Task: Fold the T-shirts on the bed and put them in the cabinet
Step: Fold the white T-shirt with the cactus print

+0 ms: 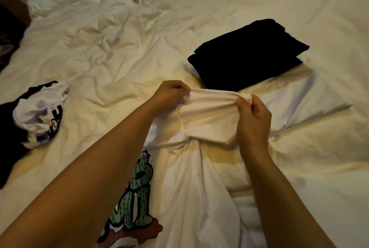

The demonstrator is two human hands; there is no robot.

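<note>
A white T-shirt (201, 168) with a green cactus print lies in front of me on the bed (119, 48). My left hand (169, 94) and my right hand (253, 120) each pinch one end of its sleeve opening and hold the hem stretched above the bed. A folded black T-shirt (247, 56) sits just beyond my hands, to the right. A crumpled black-and-white T-shirt (38, 112) lies at the bed's left edge.
The white bedding is heavily wrinkled toward the far left. A pillow (311, 104) lies to the right of my hands, partly under the black shirt. Dark floor shows past the bed's left edge.
</note>
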